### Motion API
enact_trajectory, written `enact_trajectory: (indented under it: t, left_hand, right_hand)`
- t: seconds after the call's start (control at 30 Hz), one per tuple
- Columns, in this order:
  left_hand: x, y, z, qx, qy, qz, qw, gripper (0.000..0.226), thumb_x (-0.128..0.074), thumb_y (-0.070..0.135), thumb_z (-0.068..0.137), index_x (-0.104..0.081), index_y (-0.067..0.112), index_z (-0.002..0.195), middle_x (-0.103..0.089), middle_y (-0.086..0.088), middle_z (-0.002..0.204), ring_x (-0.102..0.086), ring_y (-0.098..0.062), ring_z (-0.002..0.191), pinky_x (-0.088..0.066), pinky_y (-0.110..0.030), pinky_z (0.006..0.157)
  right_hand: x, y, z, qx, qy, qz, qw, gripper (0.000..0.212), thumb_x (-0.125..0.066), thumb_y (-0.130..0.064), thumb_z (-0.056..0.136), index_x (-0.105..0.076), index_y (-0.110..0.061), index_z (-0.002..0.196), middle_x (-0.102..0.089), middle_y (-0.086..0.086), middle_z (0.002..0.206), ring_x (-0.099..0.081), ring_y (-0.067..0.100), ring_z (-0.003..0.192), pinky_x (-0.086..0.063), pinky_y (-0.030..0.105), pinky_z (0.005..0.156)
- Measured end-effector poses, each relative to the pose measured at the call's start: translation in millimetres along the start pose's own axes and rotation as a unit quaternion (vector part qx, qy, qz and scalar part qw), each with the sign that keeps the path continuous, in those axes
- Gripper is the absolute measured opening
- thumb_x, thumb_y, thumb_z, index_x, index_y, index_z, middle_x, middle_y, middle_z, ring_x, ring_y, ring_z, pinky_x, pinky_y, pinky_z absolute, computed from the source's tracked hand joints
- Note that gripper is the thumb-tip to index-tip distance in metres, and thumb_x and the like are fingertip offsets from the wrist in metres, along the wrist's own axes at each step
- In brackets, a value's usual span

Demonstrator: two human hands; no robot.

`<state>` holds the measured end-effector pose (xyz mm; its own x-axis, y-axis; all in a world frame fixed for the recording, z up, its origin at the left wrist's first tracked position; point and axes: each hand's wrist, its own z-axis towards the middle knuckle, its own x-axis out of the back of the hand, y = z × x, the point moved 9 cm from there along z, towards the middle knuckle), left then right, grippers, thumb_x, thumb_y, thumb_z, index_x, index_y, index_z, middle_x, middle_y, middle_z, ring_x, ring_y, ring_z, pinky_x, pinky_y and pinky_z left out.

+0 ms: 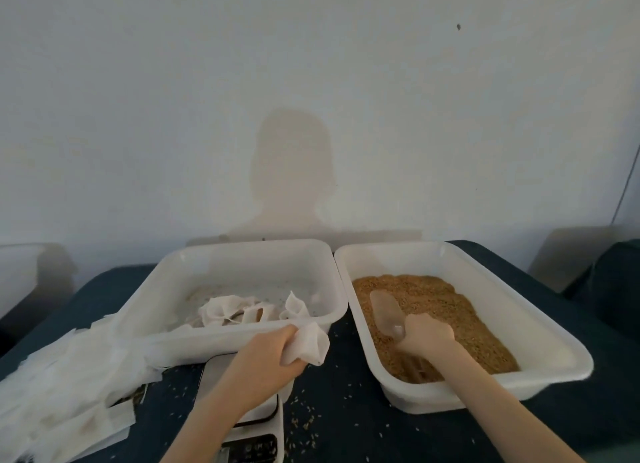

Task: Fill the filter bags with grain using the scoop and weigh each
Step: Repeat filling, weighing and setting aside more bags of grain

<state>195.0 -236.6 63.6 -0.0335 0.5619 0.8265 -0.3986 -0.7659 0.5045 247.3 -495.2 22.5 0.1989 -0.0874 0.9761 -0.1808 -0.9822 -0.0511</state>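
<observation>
My left hand [273, 355] grips a white filter bag [310, 343] just in front of the left tub, above the small white scale [258, 424]. My right hand [427, 336] holds the handle of a clear plastic scoop [384, 312], whose bowl lies over the brown grain [450, 317] in the right white tub [540, 327]. The left white tub [162, 289] holds several filter bags [242, 312] lying crumpled on its floor. The scale's display is partly hidden by my left forearm.
A loose pile of flat white filter bags [59, 390] lies at the left on the dark blue table [349, 424]. Spilled grains dot the cloth between scale and right tub. A pale wall stands right behind the tubs.
</observation>
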Motion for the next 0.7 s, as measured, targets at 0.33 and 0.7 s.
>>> enact_trajectory:
  t: [0.33, 0.7]
  left_hand:
    - [-12.1, -3.6, 0.2, 0.003, -0.02, -0.027, 0.999, 0.017, -0.059, 0.042, 0.083, -0.049, 0.03, 0.075, -0.056, 0.015, 0.068, -0.05, 0.007, 0.064, -0.041, -0.01, 0.061]
    - [-22.1, -2.4, -1.2, 0.006, -0.043, -0.048, 0.998, 0.019, -0.056, 0.049, 0.079, -0.048, 0.034, 0.073, -0.056, 0.024, 0.07, -0.05, 0.005, 0.062, -0.038, -0.014, 0.055]
  right_hand:
    - [48.2, 14.2, 6.6, -0.055, 0.183, -0.197, 0.962, 0.031, -0.053, -0.021, 0.093, -0.058, -0.017, 0.124, -0.05, 0.006, 0.125, -0.048, 0.023, 0.115, -0.038, 0.034, 0.094]
    - [12.7, 38.7, 20.3, -0.006, 0.08, 0.063, 0.995, 0.014, -0.052, -0.021, 0.097, -0.065, -0.017, 0.099, -0.059, 0.002, 0.11, -0.057, 0.024, 0.107, -0.043, 0.045, 0.097]
